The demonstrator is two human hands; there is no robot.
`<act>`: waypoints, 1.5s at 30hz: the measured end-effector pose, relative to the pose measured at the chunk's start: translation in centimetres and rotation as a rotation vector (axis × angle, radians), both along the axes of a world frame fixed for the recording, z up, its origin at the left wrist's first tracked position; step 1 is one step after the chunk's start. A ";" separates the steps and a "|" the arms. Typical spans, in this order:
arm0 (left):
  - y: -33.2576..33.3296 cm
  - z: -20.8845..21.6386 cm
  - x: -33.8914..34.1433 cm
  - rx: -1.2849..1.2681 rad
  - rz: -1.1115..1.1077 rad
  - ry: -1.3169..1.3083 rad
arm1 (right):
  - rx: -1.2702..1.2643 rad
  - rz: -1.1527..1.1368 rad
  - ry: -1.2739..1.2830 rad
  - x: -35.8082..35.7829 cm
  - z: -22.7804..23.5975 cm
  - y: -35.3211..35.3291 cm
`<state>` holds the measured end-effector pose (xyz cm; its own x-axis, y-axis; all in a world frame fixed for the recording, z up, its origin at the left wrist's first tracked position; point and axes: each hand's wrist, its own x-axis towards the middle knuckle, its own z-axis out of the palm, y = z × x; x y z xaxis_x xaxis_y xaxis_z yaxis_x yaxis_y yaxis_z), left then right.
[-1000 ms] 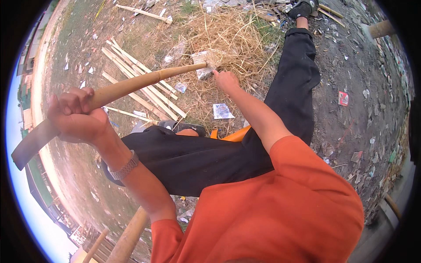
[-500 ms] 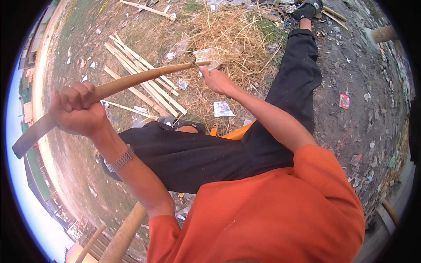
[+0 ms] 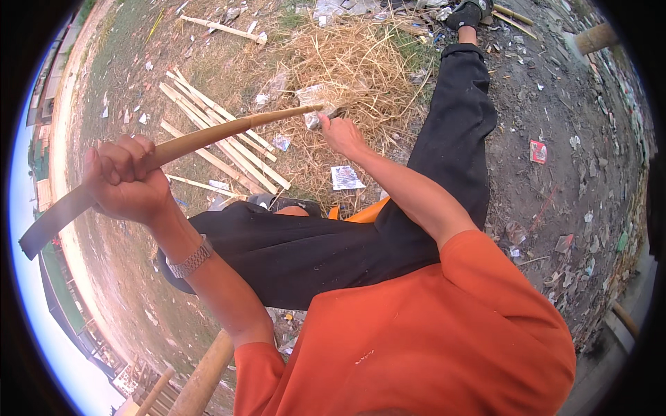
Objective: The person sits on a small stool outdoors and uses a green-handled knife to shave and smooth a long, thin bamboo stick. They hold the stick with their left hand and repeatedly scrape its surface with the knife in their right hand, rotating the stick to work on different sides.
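My left hand is closed in a fist around a long bamboo strip. The strip slants up from a dark, flat end at the far left to a thin tip in front of my right hand. My right hand, thumb raised, is closed on what looks like a knife. Only a small dark part of it shows, and its handle is hidden in my fingers. The knife is close beside the strip's tip; whether they touch I cannot tell.
Several split bamboo strips lie on the ground past my bent left leg. A heap of straw-like shavings spreads beyond my right hand. Bamboo poles stand at lower left, and another post at upper right. Litter dots the ground.
My right hand has slid slightly off toward the strip's tip, and the knife no longer crosses the bamboo. My left fist keeps its grip, a little lower. The whole view has shifted slightly.
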<state>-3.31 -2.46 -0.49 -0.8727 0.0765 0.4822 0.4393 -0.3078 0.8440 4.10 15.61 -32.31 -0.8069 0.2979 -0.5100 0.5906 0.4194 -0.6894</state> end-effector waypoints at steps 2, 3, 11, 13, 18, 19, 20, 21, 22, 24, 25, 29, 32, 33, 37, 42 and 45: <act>-0.3 -0.2 -0.4 -0.012 -0.020 0.014 | -0.054 0.018 0.053 -0.9 0.6 -0.5; -0.9 -0.4 -0.6 0.001 -0.085 0.008 | -0.030 -0.016 0.068 -0.8 0.3 -1.1; 0.0 -0.1 0.1 -0.015 -0.009 -0.009 | -0.019 -0.063 -0.004 -1.2 -0.6 -0.8; 0.1 -0.1 0.1 -0.020 -0.049 -0.004 | -0.030 -0.096 -0.083 -1.2 -1.5 -0.2; -0.2 -0.2 -0.6 -0.008 -0.081 -0.003 | 0.070 -0.065 -0.057 -1.8 -2.7 0.6; -0.3 -0.2 -0.6 -0.002 -0.090 -0.002 | 0.062 -0.059 -0.070 -1.9 -2.6 0.6; -0.4 -0.1 -0.7 0.003 -0.099 -0.002 | 0.054 -0.053 -0.084 -1.9 -2.5 0.5; -0.5 -0.1 -0.6 0.008 -0.109 0.000 | 0.067 -0.045 -0.085 -1.8 -2.7 0.4; -0.3 0.0 -0.6 0.005 -0.083 -0.004 | 0.079 -0.053 -0.084 -1.8 -3.1 0.3; -0.1 -0.1 -0.2 0.008 -0.028 -0.001 | 0.144 -0.059 -0.092 -1.6 -4.4 0.6; 0.0 -0.2 -0.3 0.005 -0.039 0.019 | 0.189 -0.065 -0.105 -1.3 -5.9 0.8; -0.9 -0.4 -0.6 0.036 0.024 0.011 | 0.325 -0.059 -0.179 -1.0 -6.5 1.3; -1.3 -0.6 -0.9 0.037 0.185 -0.009 | 0.413 0.167 -0.225 -0.6 -4.5 3.6; -1.2 -0.4 -0.8 0.047 0.226 -0.038 | 0.496 0.203 -0.196 0.1 -3.9 3.8; -0.4 -0.4 -0.8 0.080 0.302 -0.074 | 0.310 0.123 0.070 -0.3 0.4 3.9; 0.9 0.1 -0.5 0.080 0.481 -0.150 | -0.119 0.077 0.031 -2.2 6.0 -0.5; 0.5 0.0 -0.2 0.093 0.424 -0.110 | -0.111 0.021 0.060 -2.6 5.9 -2.0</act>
